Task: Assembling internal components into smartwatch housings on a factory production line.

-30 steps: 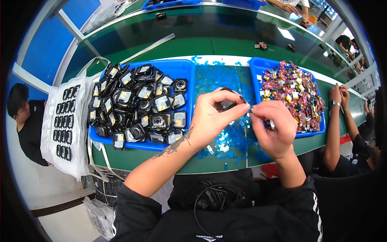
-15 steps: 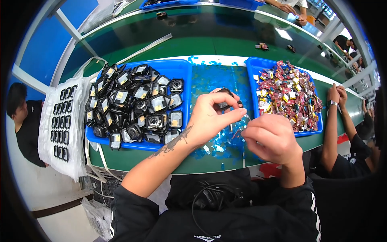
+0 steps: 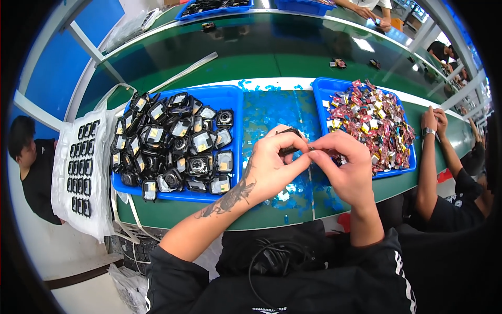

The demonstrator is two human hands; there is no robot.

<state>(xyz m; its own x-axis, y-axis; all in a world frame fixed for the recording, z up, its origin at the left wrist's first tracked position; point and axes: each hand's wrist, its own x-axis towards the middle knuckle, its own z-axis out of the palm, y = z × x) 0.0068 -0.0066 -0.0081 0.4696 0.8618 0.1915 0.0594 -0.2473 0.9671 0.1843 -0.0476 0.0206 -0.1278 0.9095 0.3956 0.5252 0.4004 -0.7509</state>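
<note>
My left hand [image 3: 276, 166] is closed around a small black watch case [image 3: 288, 150], mostly hidden by the fingers. Against its right side, my right hand [image 3: 349, 170] pinches with thumb and forefinger; whatever lies between those fingertips is too small to make out. Both hands are over the workbench between two blue trays. Black watch cases [image 3: 153, 133] are heaped in the left tray [image 3: 238, 125]. In the right tray [image 3: 413, 165] lies a pile of small red circuit pieces [image 3: 366, 125] with silver and yellow parts.
Blue film scraps [image 3: 277, 112] litter the bench between the trays. A white moulded tray [image 3: 61, 162] with rows of black cases stands at far left, near a seated person [image 3: 39, 167]. Beyond runs a green conveyor [image 3: 251, 47] with a few parts. A co-worker's hands [image 3: 436, 123] are at right.
My right hand has moved up and left, its fingertips now meeting those of my left hand at the watch case. The left hand keeps its hold. The view has shifted slightly.
</note>
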